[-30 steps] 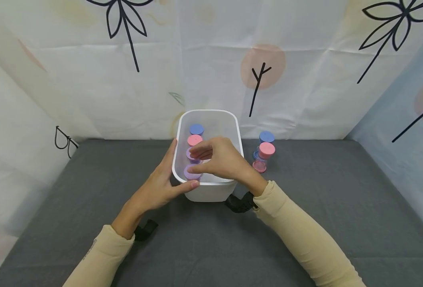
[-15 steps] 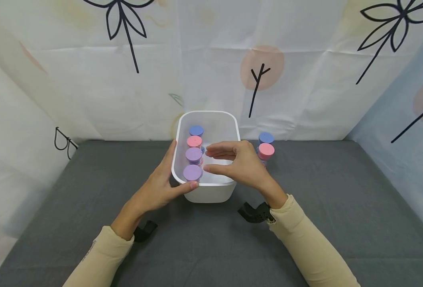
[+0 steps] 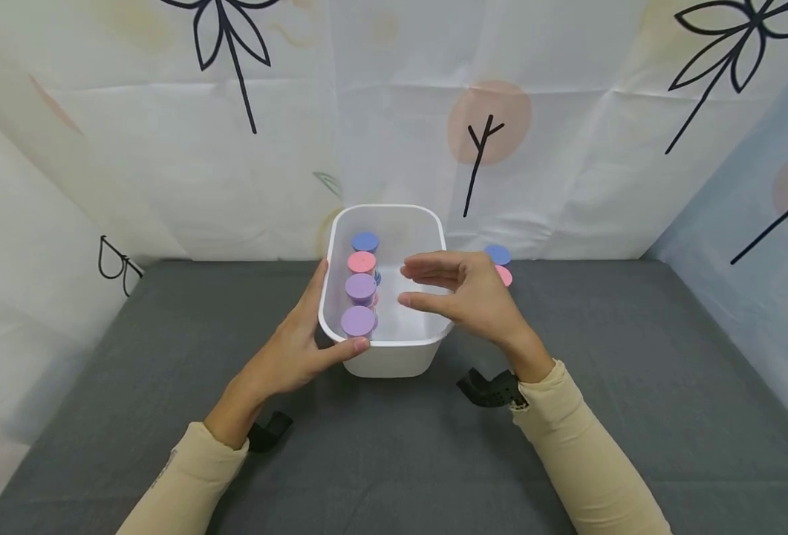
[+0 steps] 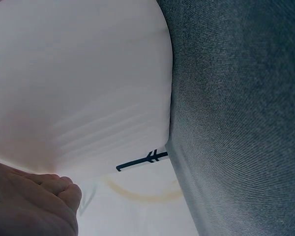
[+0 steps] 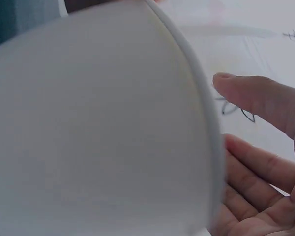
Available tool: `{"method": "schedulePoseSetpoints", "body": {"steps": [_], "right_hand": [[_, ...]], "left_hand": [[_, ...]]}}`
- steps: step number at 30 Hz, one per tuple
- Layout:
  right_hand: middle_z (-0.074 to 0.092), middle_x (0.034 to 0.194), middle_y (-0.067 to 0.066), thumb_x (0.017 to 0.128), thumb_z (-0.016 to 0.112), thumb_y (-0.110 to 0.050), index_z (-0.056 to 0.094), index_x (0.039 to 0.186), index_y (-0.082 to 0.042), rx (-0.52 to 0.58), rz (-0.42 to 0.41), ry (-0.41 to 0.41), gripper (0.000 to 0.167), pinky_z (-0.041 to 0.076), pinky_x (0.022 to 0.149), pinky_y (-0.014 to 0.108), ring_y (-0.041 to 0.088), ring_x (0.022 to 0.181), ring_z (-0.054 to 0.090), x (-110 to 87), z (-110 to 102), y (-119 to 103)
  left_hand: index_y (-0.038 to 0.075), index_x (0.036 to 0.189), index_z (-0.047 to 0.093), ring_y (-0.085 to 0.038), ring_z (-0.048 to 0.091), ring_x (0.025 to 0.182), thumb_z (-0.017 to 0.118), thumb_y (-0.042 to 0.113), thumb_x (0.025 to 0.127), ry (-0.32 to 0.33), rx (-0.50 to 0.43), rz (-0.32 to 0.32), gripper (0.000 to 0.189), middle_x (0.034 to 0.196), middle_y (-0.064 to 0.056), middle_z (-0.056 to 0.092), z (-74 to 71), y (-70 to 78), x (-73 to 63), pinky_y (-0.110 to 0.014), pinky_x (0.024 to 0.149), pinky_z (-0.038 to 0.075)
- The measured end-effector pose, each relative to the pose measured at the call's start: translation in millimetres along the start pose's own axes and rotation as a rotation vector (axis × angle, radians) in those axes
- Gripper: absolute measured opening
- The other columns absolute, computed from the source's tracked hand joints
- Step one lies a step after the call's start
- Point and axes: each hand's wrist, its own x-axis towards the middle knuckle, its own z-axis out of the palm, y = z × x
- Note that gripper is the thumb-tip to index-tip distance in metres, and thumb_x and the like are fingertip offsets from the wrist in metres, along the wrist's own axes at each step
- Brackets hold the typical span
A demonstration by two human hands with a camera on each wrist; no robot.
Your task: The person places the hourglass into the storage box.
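A white plastic bin [image 3: 396, 360] stands on the table. My left hand [image 3: 287, 349] rests against it, fingers lying straight along its left wall and thumb on the front rim. Inside, by the left wall, small lidded jars form a row: a blue lid [image 3: 365, 241] at the back, a pink lid [image 3: 362, 261], then a purple lid [image 3: 360, 287] and another purple lid [image 3: 358, 321] in front. My right hand [image 3: 474, 297] is over the bin's right side, thumb and fingers apart, holding nothing. In the right wrist view its fingers [image 5: 258, 179] show partly behind the bin rim.
Right of the bin, a blue lid [image 3: 497, 254] and a pink lid [image 3: 504, 276] show behind my right hand, which covers much of them. Dark grey cloth [image 3: 380, 461] covers the table. A patterned curtain [image 3: 394, 141] stands close behind the bin.
My right hand has moved right, away from the purple-lidded jars, and now covers more of the jars outside the bin. My left hand has stayed on the bin.
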Motion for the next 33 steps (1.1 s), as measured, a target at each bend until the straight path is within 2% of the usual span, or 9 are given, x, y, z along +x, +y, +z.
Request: {"method": "schedulePoseSetpoints", "body": {"steps": [5, 10, 13, 16, 21, 25, 29, 33], "right_hand": [[0.070, 0.123, 0.015, 0.083, 0.085, -0.010, 0.067, 0.128, 0.002, -0.018, 0.067, 0.129, 0.050, 0.055, 0.086, 0.029, 0.026, 0.113, 0.068, -1.6, -31.7, 3.4], [0.069, 0.122, 0.017, 0.083, 0.086, -0.017, 0.067, 0.129, 0.002, -0.089, 0.146, 0.258, 0.053, 0.054, 0.084, 0.024, 0.016, 0.105, 0.071, -3.2, -60.5, 12.4], [0.069, 0.123, 0.018, 0.083, 0.087, -0.022, 0.067, 0.129, 0.001, -0.151, 0.206, 0.307, 0.056, 0.052, 0.087, 0.021, 0.015, 0.104, 0.070, -5.3, -72.7, 17.8], [0.068, 0.126, 0.018, 0.082, 0.087, -0.030, 0.065, 0.132, -0.001, -0.222, 0.275, 0.326, 0.062, 0.051, 0.087, 0.024, 0.019, 0.110, 0.067, -8.1, -82.0, 22.0], [0.066, 0.128, 0.020, 0.081, 0.087, -0.035, 0.064, 0.133, 0.002, -0.305, 0.353, 0.328, 0.068, 0.050, 0.091, 0.037, 0.028, 0.118, 0.063, -10.6, -91.4, 27.3], [0.066, 0.126, 0.023, 0.079, 0.089, -0.035, 0.063, 0.133, 0.005, -0.331, 0.406, 0.307, 0.073, 0.047, 0.097, 0.048, 0.034, 0.119, 0.062, -10.8, -94.5, 31.6], [0.067, 0.125, 0.024, 0.077, 0.090, -0.042, 0.063, 0.132, 0.005, -0.382, 0.466, 0.238, 0.078, 0.045, 0.100, 0.052, 0.035, 0.122, 0.059, -9.4, -95.4, 35.6], [0.071, 0.116, 0.021, 0.077, 0.089, -0.042, 0.070, 0.124, 0.003, -0.441, 0.478, 0.162, 0.068, 0.047, 0.096, 0.049, 0.034, 0.119, 0.060, -6.5, -93.3, 40.1]], "left_hand": [[0.034, 0.163, -0.004, -0.021, 0.028, 0.148, 0.081, 0.035, 0.087, 0.003, 0.016, 0.000, 0.114, 0.168, 0.012, 0.010, -0.2, 1.1, 0.9, -0.058, 0.114, 0.025], [0.033, 0.164, -0.003, -0.019, 0.028, 0.147, 0.081, 0.036, 0.086, 0.005, 0.019, -0.007, 0.114, 0.168, 0.009, 0.011, -0.7, 0.7, 0.5, -0.058, 0.114, 0.024], [0.037, 0.163, -0.003, -0.019, 0.029, 0.146, 0.082, 0.035, 0.086, 0.005, 0.012, -0.006, 0.115, 0.167, 0.012, 0.012, -1.0, 0.5, 0.1, -0.057, 0.114, 0.025], [0.037, 0.163, -0.003, -0.020, 0.030, 0.146, 0.082, 0.035, 0.086, 0.007, 0.016, -0.002, 0.115, 0.168, 0.008, 0.013, -1.3, 0.0, -0.4, -0.057, 0.113, 0.025], [0.037, 0.163, -0.003, -0.021, 0.031, 0.145, 0.082, 0.035, 0.086, 0.010, 0.014, -0.001, 0.115, 0.168, 0.005, 0.014, -1.2, 0.2, -0.3, -0.056, 0.113, 0.026], [0.034, 0.164, -0.003, -0.021, 0.029, 0.146, 0.081, 0.036, 0.086, 0.007, 0.020, -0.005, 0.115, 0.168, 0.005, 0.012, -1.1, -0.4, -0.5, -0.057, 0.113, 0.026], [0.029, 0.164, -0.004, -0.021, 0.026, 0.148, 0.081, 0.036, 0.087, 0.007, 0.028, -0.009, 0.115, 0.169, 0.005, 0.010, -1.0, -1.1, -1.1, -0.060, 0.113, 0.024], [0.028, 0.164, -0.004, -0.021, 0.026, 0.148, 0.080, 0.037, 0.087, 0.007, 0.028, -0.010, 0.115, 0.169, 0.005, 0.009, -0.9, -1.2, -1.1, -0.059, 0.113, 0.024]]}}
